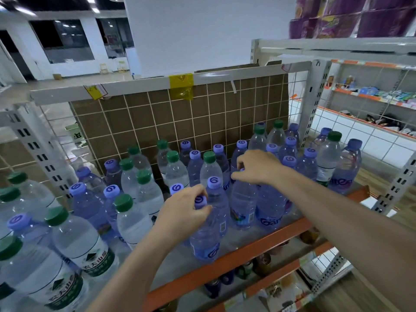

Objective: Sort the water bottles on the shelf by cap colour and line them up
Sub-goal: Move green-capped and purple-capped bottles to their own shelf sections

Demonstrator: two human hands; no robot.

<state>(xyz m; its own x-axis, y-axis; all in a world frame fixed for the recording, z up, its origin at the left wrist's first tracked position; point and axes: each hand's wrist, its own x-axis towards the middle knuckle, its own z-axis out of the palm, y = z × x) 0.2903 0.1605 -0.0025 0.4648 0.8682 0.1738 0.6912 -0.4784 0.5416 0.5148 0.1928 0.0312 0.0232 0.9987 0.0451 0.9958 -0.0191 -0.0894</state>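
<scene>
the left hand (pixel 183 207) was curled round the neck of a purple-capped bottle (pixel 206 233) at the front edge of the shelf (pixel 225 264), fingers closed just under the cap. the right hand (pixel 256 166) reached further in and pinched the top of another purple-capped bottle (pixel 243 203) in the middle of the crowd, its cap mostly hidden under the fingers. the bottles looked full, so each was probably fairly heavy for its size, with thin walls that would give if squeezed at the middle and a smooth surface that might slip; the stiff neck below the cap seemed the safest place to hold, as both hands did. the water bottles stood mixed all along the shelf, packed close and touching. about twelve green caps, such as one (pixel 209 156) near the centre, and roughly twenty purple caps, such as one (pixel 213 182) between the hands, could be counted, though some at the back and the left edge were partly hidden. the colours were not yet in separate rows.
</scene>
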